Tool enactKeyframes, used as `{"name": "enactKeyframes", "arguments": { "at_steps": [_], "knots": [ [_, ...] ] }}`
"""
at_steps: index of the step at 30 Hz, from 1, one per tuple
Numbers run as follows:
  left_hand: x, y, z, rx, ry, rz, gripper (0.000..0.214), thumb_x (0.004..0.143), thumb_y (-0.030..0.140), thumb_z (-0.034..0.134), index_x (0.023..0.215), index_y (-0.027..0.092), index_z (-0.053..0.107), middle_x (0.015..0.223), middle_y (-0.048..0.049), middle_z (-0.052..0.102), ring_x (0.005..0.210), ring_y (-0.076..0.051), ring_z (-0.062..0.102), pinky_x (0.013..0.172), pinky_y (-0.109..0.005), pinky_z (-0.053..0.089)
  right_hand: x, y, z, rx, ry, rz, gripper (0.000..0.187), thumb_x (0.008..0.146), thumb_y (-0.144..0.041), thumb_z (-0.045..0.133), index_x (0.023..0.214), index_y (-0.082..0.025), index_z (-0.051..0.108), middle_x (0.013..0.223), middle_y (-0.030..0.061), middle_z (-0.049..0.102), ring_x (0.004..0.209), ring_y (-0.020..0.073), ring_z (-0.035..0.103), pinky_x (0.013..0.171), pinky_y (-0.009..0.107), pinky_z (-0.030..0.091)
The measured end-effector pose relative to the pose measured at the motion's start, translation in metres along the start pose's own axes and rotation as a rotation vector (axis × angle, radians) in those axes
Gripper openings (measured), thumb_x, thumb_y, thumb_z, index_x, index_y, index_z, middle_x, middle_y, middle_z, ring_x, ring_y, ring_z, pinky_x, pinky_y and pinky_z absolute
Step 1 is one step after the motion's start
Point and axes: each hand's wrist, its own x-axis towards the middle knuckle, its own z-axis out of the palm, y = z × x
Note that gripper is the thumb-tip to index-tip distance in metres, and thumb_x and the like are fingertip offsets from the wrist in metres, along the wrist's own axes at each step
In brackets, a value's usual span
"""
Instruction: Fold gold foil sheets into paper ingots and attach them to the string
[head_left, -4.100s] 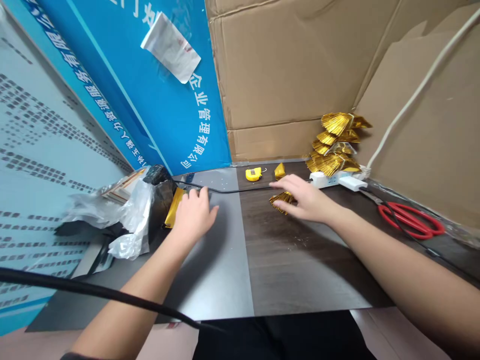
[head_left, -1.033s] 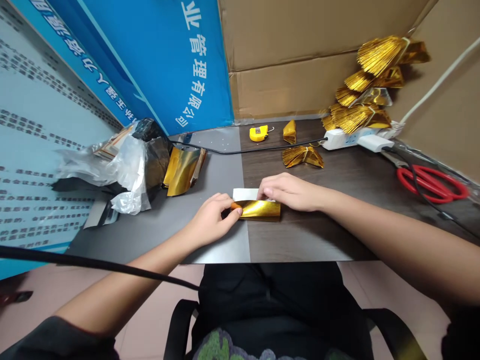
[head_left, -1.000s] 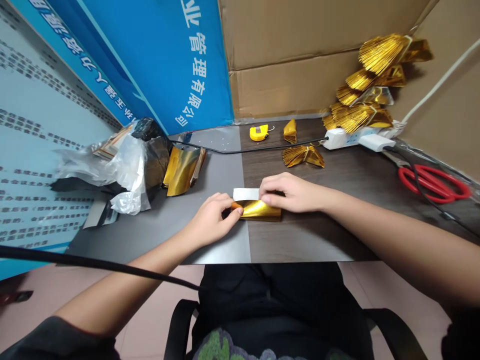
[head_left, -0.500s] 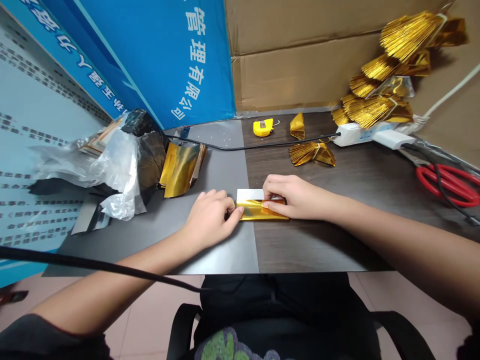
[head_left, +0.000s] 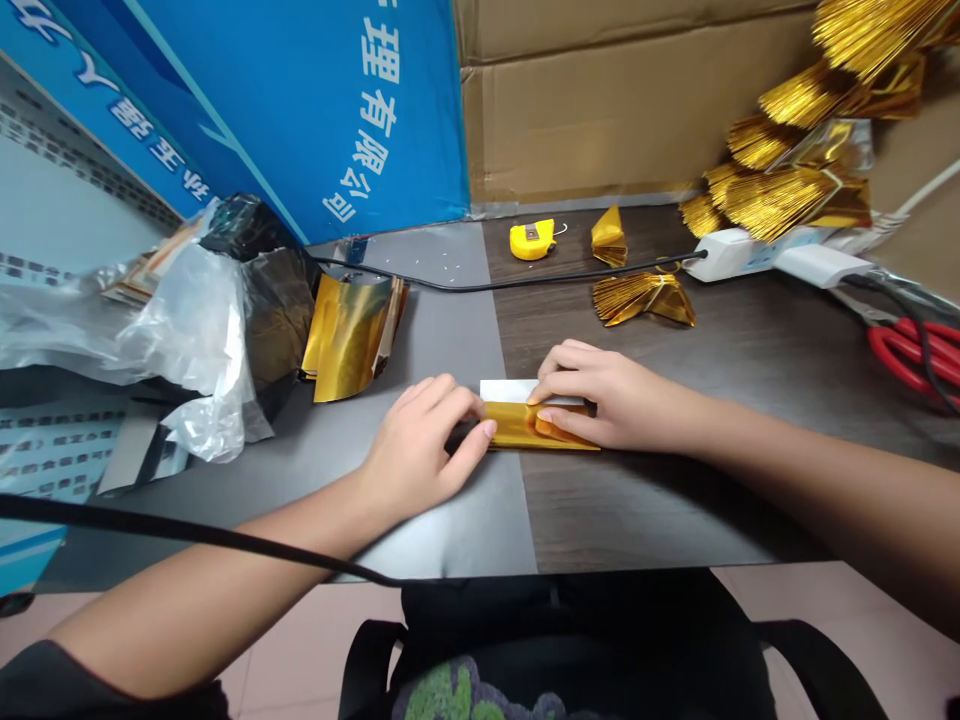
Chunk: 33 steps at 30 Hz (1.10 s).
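Note:
A folded strip of gold foil paper lies on the table in front of me, a white band of its reverse side showing along the far edge. My left hand grips its left end, with the thumb at the near side and the fingers curled. On the right part, my right hand is closed on the paper, its thumb on the gold face and the index finger at the fold. The paper under the right palm is hidden.
Behind the hands are a yellow tape measure, pleated gold foil fans and a black cable. Gold foil sheets and a plastic bag sit left. Right are a power strip, red-handled scissors and stacked gold fans.
The camera view has shifted, so the surroundings sit differently in the picture. Both hands stay on the gold foil paper, with only slight finger movement.

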Motion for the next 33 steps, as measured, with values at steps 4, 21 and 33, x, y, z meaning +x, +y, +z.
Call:
{"name": "enactKeyframes", "arguments": {
  "at_steps": [4, 21, 33],
  "knots": [
    [-0.007, 0.000, -0.003, 0.074, 0.045, 0.210, 0.022, 0.098, 0.031, 0.056, 0.109, 0.019, 0.071, 0.081, -0.0018, 0.060, 0.072, -0.014, 0.051, 0.065, -0.029, 0.041, 0.001, -0.001, 0.001, 0.008, 0.028, -0.013, 0.016, 0.098, -0.023, 0.059, 0.093, -0.018, 0.073, 0.092, 0.0079, 0.064, 0.088, 0.0184, 0.058, 0.078, 0.031, 0.050],
    [-0.015, 0.008, -0.006, 0.207, -0.026, 0.305, 0.029, 0.097, 0.025, 0.060, 0.123, 0.017, 0.066, 0.127, -0.0009, 0.072, 0.095, -0.020, 0.060, 0.071, -0.034, 0.045, 0.002, 0.001, 0.003, -0.026, 0.077, -0.036, 0.013, 0.097, -0.020, 0.061, 0.096, -0.017, 0.073, 0.090, 0.0071, 0.065, 0.084, 0.0167, 0.059, 0.073, 0.029, 0.050],
    [-0.014, 0.009, -0.004, 0.197, -0.051, 0.284, 0.028, 0.097, 0.027, 0.058, 0.122, 0.017, 0.067, 0.129, -0.0012, 0.071, 0.100, -0.021, 0.061, 0.074, -0.035, 0.045, 0.002, 0.001, 0.002, -0.020, 0.054, -0.011, 0.015, 0.097, -0.021, 0.057, 0.097, -0.019, 0.072, 0.090, 0.0067, 0.066, 0.084, 0.0171, 0.059, 0.073, 0.030, 0.050]
  ]
}}
